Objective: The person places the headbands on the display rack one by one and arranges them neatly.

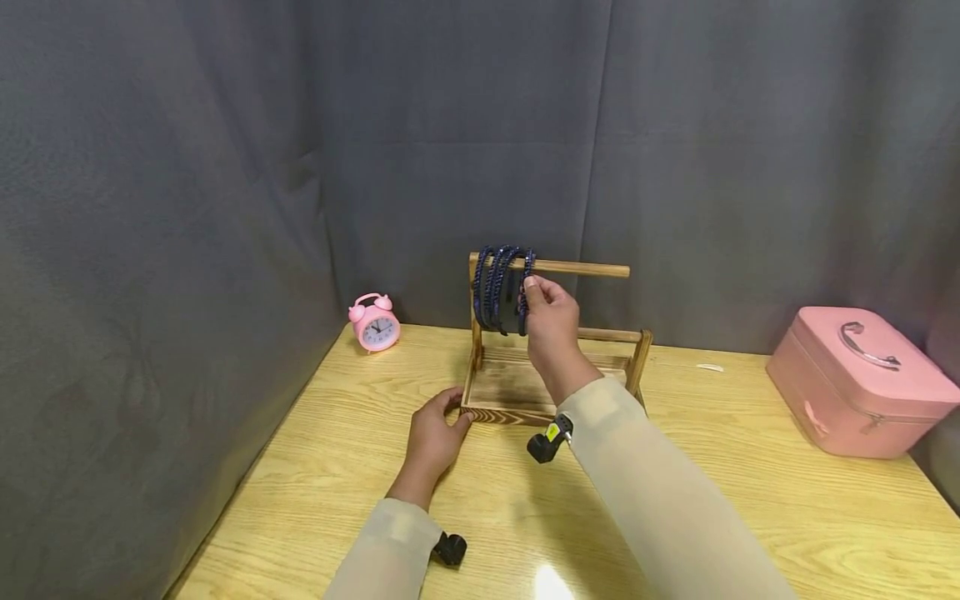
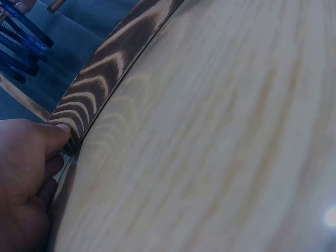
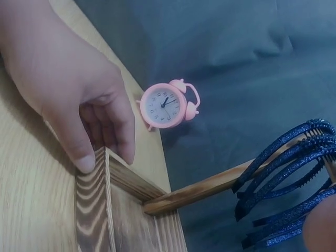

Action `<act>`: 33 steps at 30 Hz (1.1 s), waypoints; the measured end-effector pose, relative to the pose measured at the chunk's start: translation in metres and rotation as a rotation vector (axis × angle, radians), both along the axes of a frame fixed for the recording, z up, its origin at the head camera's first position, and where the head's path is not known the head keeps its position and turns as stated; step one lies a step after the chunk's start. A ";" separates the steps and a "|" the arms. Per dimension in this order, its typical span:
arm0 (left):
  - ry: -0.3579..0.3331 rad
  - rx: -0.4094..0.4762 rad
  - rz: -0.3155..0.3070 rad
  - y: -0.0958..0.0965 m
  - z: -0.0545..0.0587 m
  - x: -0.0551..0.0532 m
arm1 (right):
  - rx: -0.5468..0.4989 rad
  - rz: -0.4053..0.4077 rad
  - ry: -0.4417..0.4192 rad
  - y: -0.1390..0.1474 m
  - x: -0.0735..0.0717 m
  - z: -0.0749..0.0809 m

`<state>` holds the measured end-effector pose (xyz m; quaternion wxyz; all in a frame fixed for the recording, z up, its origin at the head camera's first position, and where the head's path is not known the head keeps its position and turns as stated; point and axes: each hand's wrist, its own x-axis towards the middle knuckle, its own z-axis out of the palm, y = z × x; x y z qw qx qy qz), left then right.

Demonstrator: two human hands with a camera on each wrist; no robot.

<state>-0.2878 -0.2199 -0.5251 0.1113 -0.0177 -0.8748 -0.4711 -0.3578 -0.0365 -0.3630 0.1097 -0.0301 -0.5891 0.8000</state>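
A wooden stand (image 1: 510, 416) with a shallow tray base and a raised horizontal rod (image 1: 585, 267) sits on the table. Several dark blue glittery headbands (image 1: 495, 292) hang over the rod's left part; toothed inner edges show in the right wrist view. My right hand (image 1: 553, 329) pinches the rightmost headband (image 1: 522, 312) between thumb and fingers, just below the rod. At the tray's front left corner, my left hand (image 1: 433, 433) grips the stand. Its thumb presses the striped front wall (image 2: 79, 107), while the fingers lie along the left side (image 3: 123, 131).
A pink alarm clock (image 1: 378, 329) stands at the table's back left. On the right is a pink case (image 1: 862, 383) with a silver handle. A small white piece (image 1: 709, 367) lies near the back edge. Grey curtains (image 1: 465, 150) hang behind and on the left.
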 end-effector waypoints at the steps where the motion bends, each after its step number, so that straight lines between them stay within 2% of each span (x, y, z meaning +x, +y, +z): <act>1: -0.001 0.003 -0.001 0.000 0.000 0.000 | 0.008 -0.003 -0.004 0.000 -0.001 -0.001; 4: -0.006 0.010 -0.001 -0.001 -0.001 0.000 | 0.023 -0.006 -0.013 0.001 -0.003 -0.003; 11: -0.013 0.001 -0.001 -0.004 -0.004 0.001 | -0.026 0.044 -0.027 0.003 -0.007 -0.006; 16: 0.008 -0.004 -0.016 0.000 -0.003 0.002 | -0.033 0.075 -0.054 0.014 0.000 -0.008; 20: -0.003 0.009 -0.029 0.006 -0.004 0.002 | 0.024 0.067 -0.073 0.032 0.018 -0.015; 24: -0.025 0.015 -0.029 0.005 -0.005 0.000 | 0.057 0.074 -0.103 0.052 0.044 -0.028; 28: -0.049 0.035 -0.024 -0.002 -0.006 0.001 | 0.074 0.109 -0.101 0.073 0.072 -0.049; 32: -0.066 0.035 -0.015 -0.014 -0.008 0.002 | 0.166 0.127 -0.062 0.096 0.094 -0.071; 33: -0.070 0.031 -0.009 -0.018 -0.008 0.003 | 0.222 0.128 -0.053 0.102 0.099 -0.075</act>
